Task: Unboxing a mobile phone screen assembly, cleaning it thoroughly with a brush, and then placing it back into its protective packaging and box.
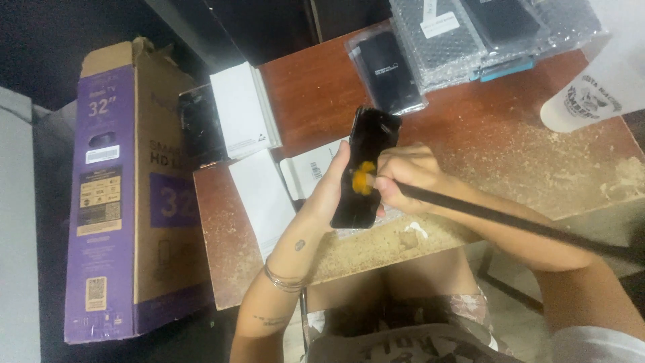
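left fingers (334, 176) around black phone (366, 168); right fingers (393, 188) pinching brush (510, 222)

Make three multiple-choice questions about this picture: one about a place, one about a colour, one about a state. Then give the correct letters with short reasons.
1. Where does the tall cardboard box stand?
A. at the left of the wooden table
B. on top of the table
C. at the right of the table

2. What colour is the brush tip on the black phone?
A. blue
B. orange-yellow
C. white

3. How is the phone kept?
A. flat on the table
B. inside a bubble-wrap bag
C. raised in the left hand

Answers:
1 A, the box stands beside the table's left edge.
2 B, the bristles show orange-yellow against the dark glass.
3 C, the left hand holds it above the table while the right hand holds the brush.
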